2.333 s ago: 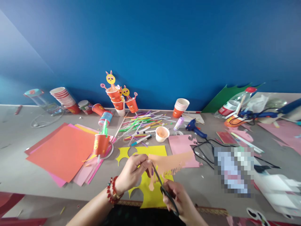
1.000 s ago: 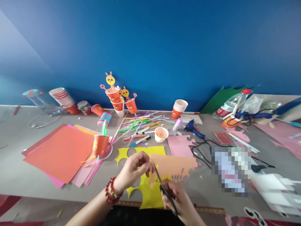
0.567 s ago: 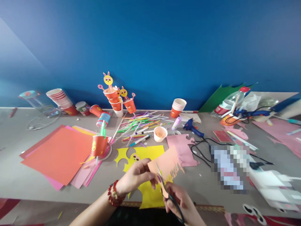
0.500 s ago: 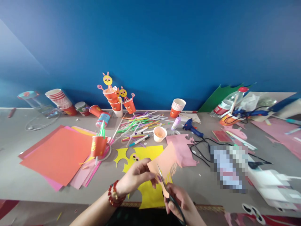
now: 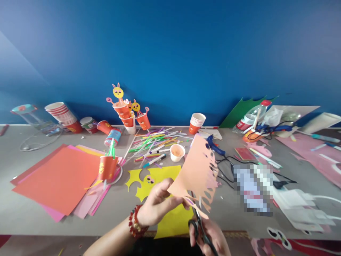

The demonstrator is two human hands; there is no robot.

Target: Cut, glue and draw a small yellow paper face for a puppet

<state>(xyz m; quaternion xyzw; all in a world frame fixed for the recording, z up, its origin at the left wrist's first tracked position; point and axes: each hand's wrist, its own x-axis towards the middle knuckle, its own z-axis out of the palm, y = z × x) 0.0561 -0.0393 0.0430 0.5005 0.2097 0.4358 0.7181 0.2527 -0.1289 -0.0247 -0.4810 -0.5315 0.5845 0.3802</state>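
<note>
My left hand [image 5: 158, 204] pinches the lower left edge of a peach paper sheet [image 5: 195, 167], whose right side is notched by several cut-outs. In my right hand [image 5: 209, 238] is a pair of scissors [image 5: 198, 224] with black handles, its blades parted at the sheet's lower edge. A narrow peach strip with a purple mark hangs by the blades. Beneath my hands lies a yellow sheet [image 5: 173, 220] with round holes cut out; a small pink face piece [image 5: 149, 180] rests on it. Behind the peach sheet, pink paper is mostly hidden.
Left are stacked coloured sheets [image 5: 58, 177] and a red cup with green sticks [image 5: 107, 168]. Decorated cups [image 5: 125, 113], scattered sticks [image 5: 154, 140] and a white tub [image 5: 177, 153] stand farther back. A blue glue gun [image 5: 215, 145], black cable and white power strip [image 5: 301, 209] lie right.
The peach sheet has been lifted and turned upright, now covering the pink paper and glue stick. The scissors have moved slightly right, and their blades are wider apart. The whole view has shifted a little.
</note>
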